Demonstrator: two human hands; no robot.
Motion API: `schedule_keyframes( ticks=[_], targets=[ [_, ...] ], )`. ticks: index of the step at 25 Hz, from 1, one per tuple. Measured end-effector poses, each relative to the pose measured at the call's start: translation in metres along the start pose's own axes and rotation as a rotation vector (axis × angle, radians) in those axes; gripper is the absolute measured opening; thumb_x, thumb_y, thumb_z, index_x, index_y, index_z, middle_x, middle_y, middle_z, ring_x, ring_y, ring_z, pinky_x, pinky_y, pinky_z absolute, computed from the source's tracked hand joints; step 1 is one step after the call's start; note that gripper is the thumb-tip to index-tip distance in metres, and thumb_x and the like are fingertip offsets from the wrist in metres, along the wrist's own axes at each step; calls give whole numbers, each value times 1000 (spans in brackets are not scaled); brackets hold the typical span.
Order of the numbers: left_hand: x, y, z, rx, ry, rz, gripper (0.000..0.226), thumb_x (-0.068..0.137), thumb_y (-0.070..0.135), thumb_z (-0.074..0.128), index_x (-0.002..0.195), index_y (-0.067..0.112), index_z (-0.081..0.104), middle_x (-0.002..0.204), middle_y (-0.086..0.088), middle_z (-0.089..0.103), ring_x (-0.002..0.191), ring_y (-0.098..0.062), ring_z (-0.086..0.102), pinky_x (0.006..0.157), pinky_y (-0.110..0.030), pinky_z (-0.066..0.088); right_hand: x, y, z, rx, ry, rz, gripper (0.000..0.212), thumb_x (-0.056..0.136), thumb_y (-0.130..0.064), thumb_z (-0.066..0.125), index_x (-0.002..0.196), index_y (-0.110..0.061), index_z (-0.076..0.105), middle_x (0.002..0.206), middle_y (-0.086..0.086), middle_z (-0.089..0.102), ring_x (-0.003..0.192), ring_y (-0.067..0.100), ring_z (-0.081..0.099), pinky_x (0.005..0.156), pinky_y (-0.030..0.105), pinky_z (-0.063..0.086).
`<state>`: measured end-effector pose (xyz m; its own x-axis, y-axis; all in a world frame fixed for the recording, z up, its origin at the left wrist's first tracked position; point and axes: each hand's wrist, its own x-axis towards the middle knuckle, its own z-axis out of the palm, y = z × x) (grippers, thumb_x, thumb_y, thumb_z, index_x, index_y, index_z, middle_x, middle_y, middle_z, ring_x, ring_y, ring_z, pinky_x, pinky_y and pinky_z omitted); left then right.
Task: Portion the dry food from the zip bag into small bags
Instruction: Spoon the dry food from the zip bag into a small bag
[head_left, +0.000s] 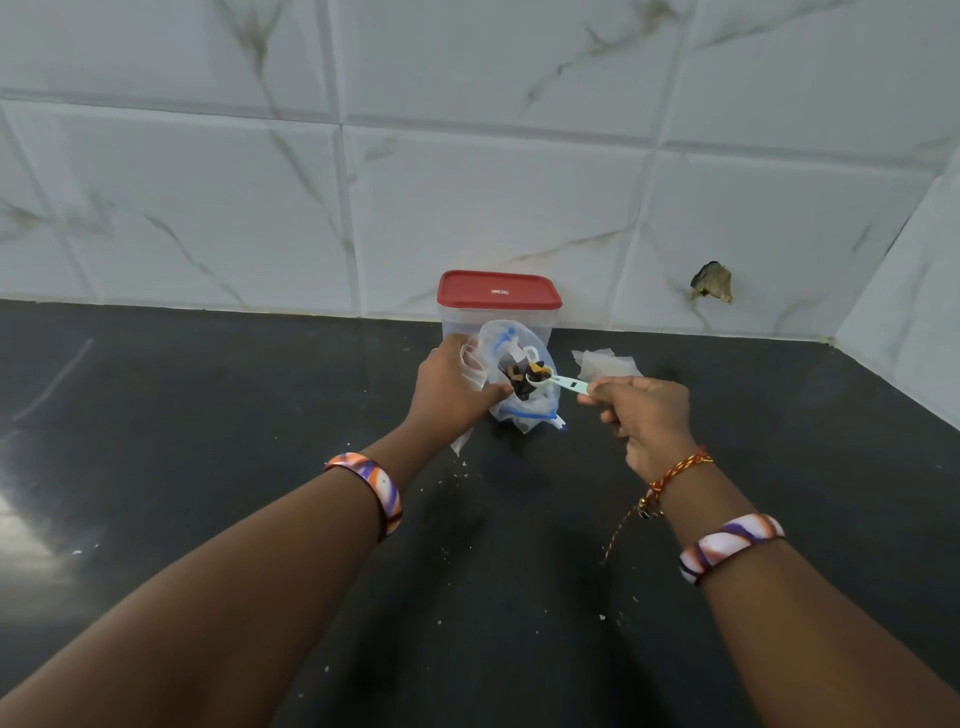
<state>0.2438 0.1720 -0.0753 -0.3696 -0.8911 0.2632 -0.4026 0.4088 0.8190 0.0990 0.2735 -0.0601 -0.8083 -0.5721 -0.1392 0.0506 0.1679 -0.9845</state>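
Observation:
A clear zip bag (511, 345) with a blue zip strip stands open on the black counter, with dark and orange dry food (518, 382) inside. My left hand (454, 387) grips its left rim together with a thin white small bag (474, 366). My right hand (647, 415) pinches the handle of a pale green measuring spoon (563, 383). The spoon's bowl, loaded with food, sits over the zip bag's mouth.
A clear container with a red lid (498, 291) stands right behind the zip bag against the tiled wall. Crumpled thin white bags (605, 364) lie to the right of it. Small crumbs dot the black counter (260, 415). A wall corner closes the right side.

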Motion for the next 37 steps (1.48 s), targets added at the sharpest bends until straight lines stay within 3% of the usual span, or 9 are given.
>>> schedule_keyframes(
  ticks=[5, 8, 11, 14, 16, 22, 26, 30, 37],
  targets=[
    [-3, -6, -1, 116, -20, 60, 72, 66, 27, 82, 126, 12, 46, 120, -8, 55, 97, -11, 48, 77, -22, 41, -14, -23, 3, 49, -125, -65, 11, 80, 0, 64, 73, -8, 65, 73, 10, 67, 34, 1, 42, 30, 10, 26],
    [-2, -6, -1, 100, -15, 50, 70, 64, 26, 83, 123, 12, 47, 118, -7, 56, 98, -13, 49, 77, -23, 40, -27, -35, 13, -67, -207, -225, 10, 78, 1, 65, 73, -7, 68, 79, 8, 69, 54, 10, 54, 37, 11, 38],
    [1, -7, -1, 76, 1, 47, 63, 63, 24, 83, 114, 10, 50, 111, -8, 58, 100, -20, 54, 75, -25, 39, -36, -31, 26, -512, -132, -705, 13, 80, -7, 64, 86, -9, 75, 82, 7, 73, 73, 19, 66, 61, 23, 51],
    [3, -8, 0, 33, 22, 13, 61, 64, 23, 82, 114, 9, 50, 110, -10, 60, 101, -23, 57, 77, -28, 43, -40, -23, 35, -889, 34, -1336, 9, 73, -10, 73, 81, -13, 76, 59, 8, 68, 54, 24, 65, 47, 23, 41],
    [4, -7, 0, 6, 29, -10, 60, 65, 22, 82, 114, 9, 50, 111, -9, 60, 100, -22, 57, 76, -27, 43, -38, -19, 35, -884, 67, -1466, 8, 71, -12, 75, 78, -13, 76, 54, 7, 67, 48, 23, 63, 43, 22, 44],
    [6, -10, -5, -97, 34, -74, 62, 73, 21, 77, 125, 8, 46, 119, -7, 57, 99, -12, 51, 80, -22, 41, -14, -18, 25, -489, 19, -757, 16, 83, -14, 64, 94, -8, 74, 89, 7, 75, 81, 18, 70, 75, 32, 57],
    [9, -12, -4, -288, -3, -166, 60, 78, 12, 72, 130, 11, 41, 129, -9, 54, 112, -19, 54, 85, -25, 44, -6, 0, 29, -615, 47, -681, 14, 83, -18, 66, 92, -8, 69, 89, 7, 73, 81, 17, 67, 58, 18, 47],
    [5, -17, -5, -544, -80, -252, 48, 88, 11, 61, 128, 10, 35, 115, -12, 53, 90, -13, 55, 72, -21, 51, 0, 8, 49, -700, 84, -660, 19, 83, -24, 67, 94, -8, 68, 95, 10, 72, 86, 19, 66, 54, 13, 38],
    [-10, -35, -18, -989, -145, -565, 20, 88, 14, 59, 106, 9, 64, 96, -12, 62, 77, -23, 58, 63, -33, 53, 4, 24, 63, -596, 72, -584, 28, 85, -34, 64, 97, -9, 67, 87, 4, 69, 76, 12, 61, 53, 12, 36]
  ],
)
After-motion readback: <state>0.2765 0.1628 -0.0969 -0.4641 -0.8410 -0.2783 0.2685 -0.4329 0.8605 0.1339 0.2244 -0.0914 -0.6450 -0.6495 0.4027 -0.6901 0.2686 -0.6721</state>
